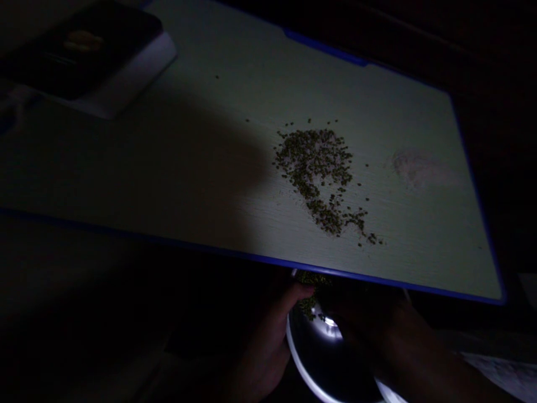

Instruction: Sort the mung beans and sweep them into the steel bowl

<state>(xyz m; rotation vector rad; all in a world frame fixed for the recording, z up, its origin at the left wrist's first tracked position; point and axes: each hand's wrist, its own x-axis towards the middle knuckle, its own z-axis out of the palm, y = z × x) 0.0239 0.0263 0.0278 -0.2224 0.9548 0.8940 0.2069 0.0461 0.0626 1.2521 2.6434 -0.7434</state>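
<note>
Below the near edge of the table, my left hand (268, 347) grips the rim of a shiny round metal bowl (296, 352), its thumb lying over the inside. Small green beans (308, 305), which look like mung beans, lie in the bowl near that thumb. My right hand (381, 330) reaches over the bowl from the right; deep shadow hides its fingers. On the pale tabletop (201, 224), just beyond the bowl, more green beans (314, 157) are spread in a loose patch with a tail trailing toward the near right.
A thick, dark-covered book or box (104, 61) with pale sides lies at the far left of the table. A small heap of pale powder or grain (413, 168) is toward the right. Blue edging (251, 256) borders the tabletop. The surroundings are very dark.
</note>
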